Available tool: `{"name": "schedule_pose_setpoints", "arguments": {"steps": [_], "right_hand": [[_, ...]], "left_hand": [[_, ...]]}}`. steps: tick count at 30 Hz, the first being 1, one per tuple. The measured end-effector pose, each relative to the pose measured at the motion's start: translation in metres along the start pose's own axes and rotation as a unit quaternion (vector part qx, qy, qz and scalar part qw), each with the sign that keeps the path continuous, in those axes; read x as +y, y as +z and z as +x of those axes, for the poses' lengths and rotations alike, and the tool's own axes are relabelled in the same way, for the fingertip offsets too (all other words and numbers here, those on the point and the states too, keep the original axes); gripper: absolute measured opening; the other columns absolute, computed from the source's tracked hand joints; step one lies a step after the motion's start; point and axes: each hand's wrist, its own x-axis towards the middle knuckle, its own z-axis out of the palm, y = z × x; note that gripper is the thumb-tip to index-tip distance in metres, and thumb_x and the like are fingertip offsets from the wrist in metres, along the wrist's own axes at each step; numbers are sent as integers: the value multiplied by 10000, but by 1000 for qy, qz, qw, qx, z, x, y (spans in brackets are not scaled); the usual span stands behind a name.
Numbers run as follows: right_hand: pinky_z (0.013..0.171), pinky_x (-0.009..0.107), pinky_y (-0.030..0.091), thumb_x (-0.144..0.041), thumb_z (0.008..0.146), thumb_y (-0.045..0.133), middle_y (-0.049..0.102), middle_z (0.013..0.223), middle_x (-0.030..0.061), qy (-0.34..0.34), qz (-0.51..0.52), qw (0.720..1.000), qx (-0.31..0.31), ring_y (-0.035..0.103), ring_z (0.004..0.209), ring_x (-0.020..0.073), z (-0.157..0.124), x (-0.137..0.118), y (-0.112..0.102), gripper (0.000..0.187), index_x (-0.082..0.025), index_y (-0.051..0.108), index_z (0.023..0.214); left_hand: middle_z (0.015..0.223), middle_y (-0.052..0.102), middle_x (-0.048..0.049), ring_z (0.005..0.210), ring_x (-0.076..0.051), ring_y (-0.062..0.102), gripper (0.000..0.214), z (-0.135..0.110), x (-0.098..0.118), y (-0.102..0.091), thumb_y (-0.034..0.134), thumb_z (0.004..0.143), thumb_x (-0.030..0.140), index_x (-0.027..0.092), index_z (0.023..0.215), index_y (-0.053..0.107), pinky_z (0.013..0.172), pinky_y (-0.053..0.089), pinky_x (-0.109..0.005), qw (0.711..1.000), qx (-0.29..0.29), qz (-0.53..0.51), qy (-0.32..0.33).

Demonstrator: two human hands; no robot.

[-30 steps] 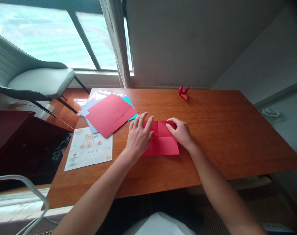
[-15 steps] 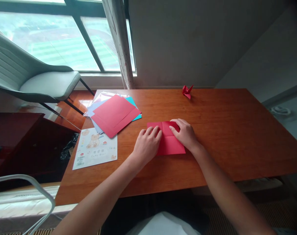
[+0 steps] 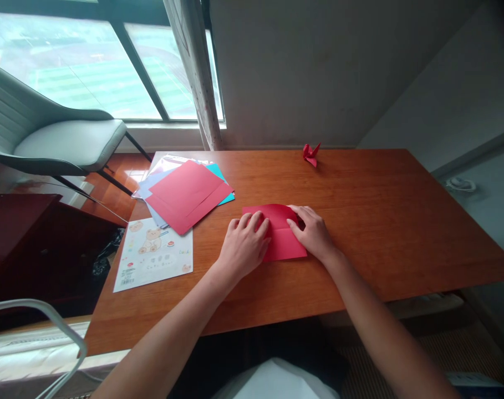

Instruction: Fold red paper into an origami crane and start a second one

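Observation:
A creased red sheet of origami paper (image 3: 284, 244) lies on the table in front of me. Its far right part bulges up off the wood, and a dark gap shows beneath it. My left hand (image 3: 244, 238) rests on the sheet's left side, fingers bent and slightly apart, pressing from above. At the right edge, my right hand (image 3: 312, 231) has the raised paper between thumb and fingers; the fingertips are partly hidden. Farther back stands a small folded red paper crane (image 3: 311, 154), apart from both hands.
To the left lie red sheets (image 3: 189, 194) over blue and lilac paper and a clear wrapper. A white bear-printed sheet (image 3: 160, 257) is nearer me. The wooden table (image 3: 385, 221) extends right. A grey chair (image 3: 69, 138) stands by the window, with a curtain (image 3: 193, 66) beside it.
My right hand has lifted the sheet's right edge, so its far part now curves upward. My left hand stays on the left side. The whole view has shifted slightly.

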Motion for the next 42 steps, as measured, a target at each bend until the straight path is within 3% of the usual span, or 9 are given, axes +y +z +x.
{"name": "schedule_pose_setpoints", "arguments": {"steps": [14, 23, 30, 42], "right_hand": [[874, 449, 578, -222, 915, 574, 744, 1043, 92, 30, 9, 1000, 1, 692, 936, 270, 4, -1, -1, 271, -229, 669, 1169], [689, 371, 594, -294, 860, 639, 772, 895, 62, 140, 68, 987, 29, 704, 716, 220, 6, 1, -5, 243, -211, 720, 1073], [739, 384, 605, -324, 854, 646, 784, 975, 74, 169, 108, 979, 41, 726, 794, 236, 8, 2, -8, 262, -214, 726, 1079], [839, 428, 608, -368, 859, 665, 775, 1058, 86, 202, 156, 966, 50, 734, 900, 255, 6, 8, -8, 301, -215, 711, 1115]], "left_hand": [[1426, 562, -104, 1243, -299, 507, 334, 1, -6, -3, 506, 970, 285, 223, 1296, 547, 915, 442, -450, 999, -14, -29, 1], [1333, 624, -75, 1171, -279, 568, 211, 2, -17, 0, 508, 968, 230, 238, 1137, 635, 937, 492, -443, 996, 14, -82, -31], [1355, 595, -103, 1189, -289, 580, 283, 3, -26, -2, 560, 932, 225, 225, 1208, 625, 985, 514, -443, 991, 41, -101, -83], [1386, 581, -98, 1179, -289, 593, 370, 3, -27, -1, 559, 927, 247, 226, 1296, 553, 947, 539, -439, 990, 22, -93, -101]]}}
